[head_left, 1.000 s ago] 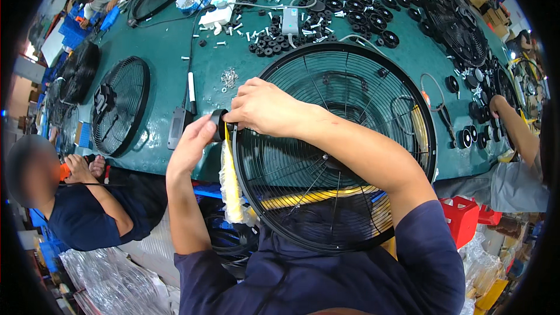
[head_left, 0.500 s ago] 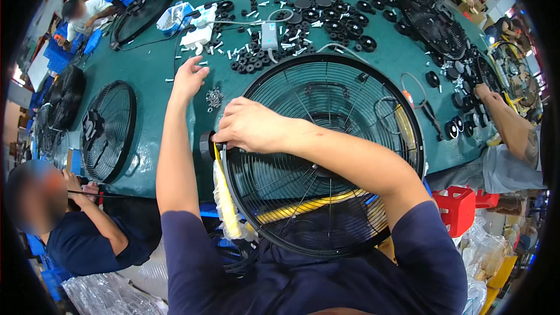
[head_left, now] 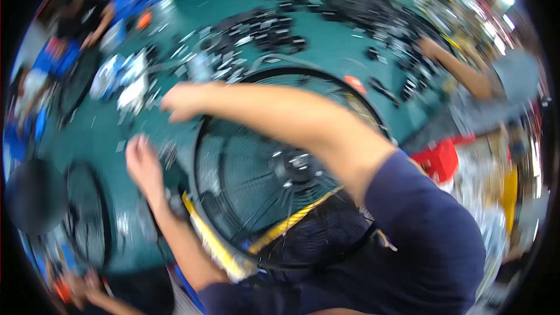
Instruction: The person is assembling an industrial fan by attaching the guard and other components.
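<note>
A large round black fan (head_left: 224, 221) with a wire grille lies at the near edge of the table, against my body. A yellow tube (head_left: 277, 230) shows across its lower part. My right arm reaches over it, and my right hand (head_left: 185, 102) is above the table beyond the fan's upper left rim, near scattered screws. Lower down, to the left of the fan, my left hand (head_left: 143, 162) hovers beside a small pile of metal nuts (head_left: 169, 154). Both hands are smeared by motion, so their fingers do not show clearly. By my left forearm runs a yellow bar (head_left: 210, 239) partly wrapped in plastic.
Black wheels (head_left: 271, 32) and loose screws spread over the green table (head_left: 198, 0). White packaging (head_left: 134, 90) lies at the left, and another fan (head_left: 87, 216) stands nearer. At the right are a co-worker's arm (head_left: 461, 73) and a red stool (head_left: 440, 160).
My right hand has left the fan's left rim and moved out beyond it, toward the screws. My left hand has come down beside the nuts. The whole view has swung and blurred.
</note>
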The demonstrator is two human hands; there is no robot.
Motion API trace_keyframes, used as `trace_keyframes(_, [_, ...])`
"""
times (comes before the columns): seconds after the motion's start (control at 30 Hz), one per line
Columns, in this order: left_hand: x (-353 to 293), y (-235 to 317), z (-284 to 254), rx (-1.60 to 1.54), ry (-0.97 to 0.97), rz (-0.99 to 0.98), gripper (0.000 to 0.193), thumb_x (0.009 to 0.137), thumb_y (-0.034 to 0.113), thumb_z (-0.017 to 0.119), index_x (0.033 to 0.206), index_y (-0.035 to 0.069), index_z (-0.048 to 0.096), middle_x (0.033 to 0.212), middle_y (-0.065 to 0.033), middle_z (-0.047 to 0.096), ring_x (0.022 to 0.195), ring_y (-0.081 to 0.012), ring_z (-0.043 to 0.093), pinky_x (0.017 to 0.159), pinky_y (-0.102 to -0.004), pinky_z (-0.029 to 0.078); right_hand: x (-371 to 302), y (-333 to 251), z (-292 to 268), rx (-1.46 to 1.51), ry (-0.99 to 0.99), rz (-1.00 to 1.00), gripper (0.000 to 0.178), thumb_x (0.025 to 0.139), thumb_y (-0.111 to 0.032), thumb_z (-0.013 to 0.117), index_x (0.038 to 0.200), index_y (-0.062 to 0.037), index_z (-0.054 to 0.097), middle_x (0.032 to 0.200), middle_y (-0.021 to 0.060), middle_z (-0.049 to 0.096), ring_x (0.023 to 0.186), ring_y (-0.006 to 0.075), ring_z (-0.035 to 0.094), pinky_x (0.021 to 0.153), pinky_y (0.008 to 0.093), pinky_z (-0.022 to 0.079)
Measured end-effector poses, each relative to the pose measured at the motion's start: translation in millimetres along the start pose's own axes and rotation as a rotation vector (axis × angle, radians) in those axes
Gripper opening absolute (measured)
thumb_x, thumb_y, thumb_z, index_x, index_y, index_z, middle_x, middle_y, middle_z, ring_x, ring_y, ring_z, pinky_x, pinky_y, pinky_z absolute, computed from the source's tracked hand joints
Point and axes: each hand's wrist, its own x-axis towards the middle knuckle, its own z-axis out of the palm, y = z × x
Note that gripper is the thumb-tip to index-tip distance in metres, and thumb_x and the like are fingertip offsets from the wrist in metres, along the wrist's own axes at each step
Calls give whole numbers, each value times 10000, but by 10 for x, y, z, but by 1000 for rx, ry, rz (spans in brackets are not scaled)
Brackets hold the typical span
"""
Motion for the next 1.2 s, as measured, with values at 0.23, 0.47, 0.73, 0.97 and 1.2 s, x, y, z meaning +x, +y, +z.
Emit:
trace_keyframes(0.23, [-310,-368,-396,117,207,47,269,1022,265,572,1112,15,617,836,-50,604,675,-110,560,524,-233,453,614,-591,485,-196,62,74,255,812,-201,638,989,-68,764,1052,148,739,981,311,709,818,464,556])
trace_keyframes(0.47, [-297,-505,-458,64,280,-3,254,1018,212,580,1151,0,618,932,-78,665,723,-113,592,564,-235,486,102,-428,-36,-2,228,99,375,744,-255,677,1045,-32,667,902,198,718,878,388,706,752,494,563])
trace_keyframes(0.73, [-347,168,-576,-225,332,100,293,1007,135,601,1225,-61,590,964,-123,661,803,-153,616,690,-258,507,-2619,80,-1549,240,425,191,286,924,-260,638,1078,-27,697,944,134,731,814,219,720,769,374,564])
trace_keyframes(0.97, [-307,2068,-248,95,-296,269,289,971,58,607,1235,-61,621,1080,-109,679,950,-154,632,848,-280,512,-4771,44,-879,1183,977,713,231,962,-229,657,1102,-58,593,1049,133,717,784,160,700,603,257,546])
trace_keyframes(1.2, [-1113,2928,1831,184,-1135,630,220,838,-27,702,1057,-16,700,890,-121,714,797,-173,689,763,-279,539,-4967,-383,-199,1380,1290,771,220,955,-218,666,1050,-45,569,1030,149,732,693,138,684,511,211,479])
